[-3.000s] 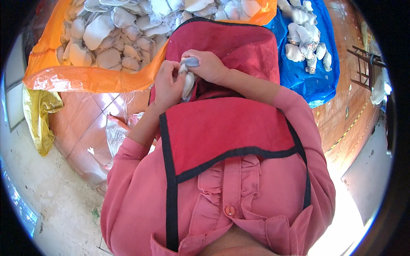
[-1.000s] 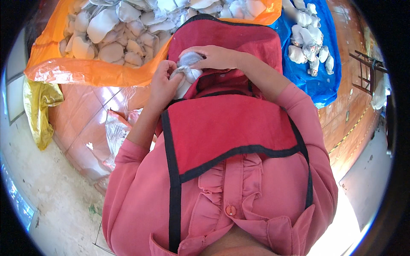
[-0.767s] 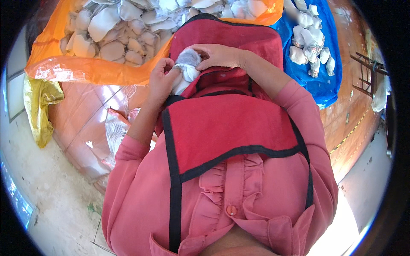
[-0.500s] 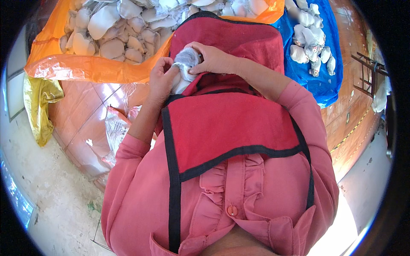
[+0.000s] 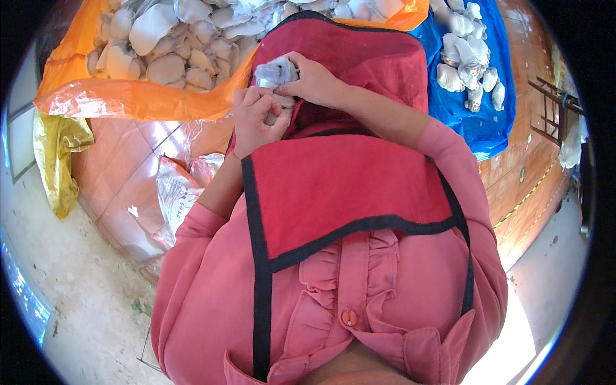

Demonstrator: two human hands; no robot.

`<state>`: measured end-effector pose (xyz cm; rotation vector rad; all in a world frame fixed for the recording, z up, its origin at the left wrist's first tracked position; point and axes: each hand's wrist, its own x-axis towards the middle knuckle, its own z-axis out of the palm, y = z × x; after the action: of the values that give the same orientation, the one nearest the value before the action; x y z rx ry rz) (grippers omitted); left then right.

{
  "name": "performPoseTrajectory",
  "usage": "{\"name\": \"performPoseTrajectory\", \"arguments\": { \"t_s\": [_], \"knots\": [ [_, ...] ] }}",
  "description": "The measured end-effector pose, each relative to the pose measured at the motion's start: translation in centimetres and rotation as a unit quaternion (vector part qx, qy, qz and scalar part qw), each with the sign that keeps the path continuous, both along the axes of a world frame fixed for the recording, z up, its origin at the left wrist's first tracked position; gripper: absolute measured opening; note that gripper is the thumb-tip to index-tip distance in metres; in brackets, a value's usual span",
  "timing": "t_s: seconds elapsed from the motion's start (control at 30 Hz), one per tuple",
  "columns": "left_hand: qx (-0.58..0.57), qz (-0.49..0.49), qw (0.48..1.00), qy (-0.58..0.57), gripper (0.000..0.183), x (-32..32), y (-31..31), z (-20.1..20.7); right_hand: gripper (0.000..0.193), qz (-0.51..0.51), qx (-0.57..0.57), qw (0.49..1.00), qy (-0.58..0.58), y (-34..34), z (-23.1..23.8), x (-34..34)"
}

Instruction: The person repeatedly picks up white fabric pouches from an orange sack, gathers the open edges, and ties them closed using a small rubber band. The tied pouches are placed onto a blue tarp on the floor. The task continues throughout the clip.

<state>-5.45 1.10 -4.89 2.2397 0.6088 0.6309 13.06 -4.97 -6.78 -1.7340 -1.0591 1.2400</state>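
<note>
Over the lap of my red apron (image 5: 346, 48), both hands work on a small grey-and-white plush piece (image 5: 273, 72). My right hand (image 5: 316, 81) is closed on its right side, thumb pressed near the lower edge. My left hand (image 5: 258, 122) has its fingers curled against the lower part of the piece, which shows in part by its thumb. What lies inside the piece is hidden.
An orange sack (image 5: 128, 102) spread ahead on the left holds many flat white plush pieces (image 5: 154, 29). On the right, a blue sack (image 5: 494, 131) bears several rounder white pieces (image 5: 471, 54). A yellow bag (image 5: 58, 167) and a printed white bag (image 5: 173, 186) lie at left.
The plush piece and my right hand have shifted slightly up and left. My left hand has rotated, its fingers now curled over the lower end of the piece.
</note>
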Motion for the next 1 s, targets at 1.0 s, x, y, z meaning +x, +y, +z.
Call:
{"name": "performPoseTrajectory", "arguments": {
  "t_s": [1.0],
  "knots": [
    [0.122, 0.067, 0.981, 0.137, 0.051, 2.5, 1.0, 1.1, 0.055, -0.208, -0.069, 0.952, 0.211, 1.3, -1.3, -0.4]
  ]
}}
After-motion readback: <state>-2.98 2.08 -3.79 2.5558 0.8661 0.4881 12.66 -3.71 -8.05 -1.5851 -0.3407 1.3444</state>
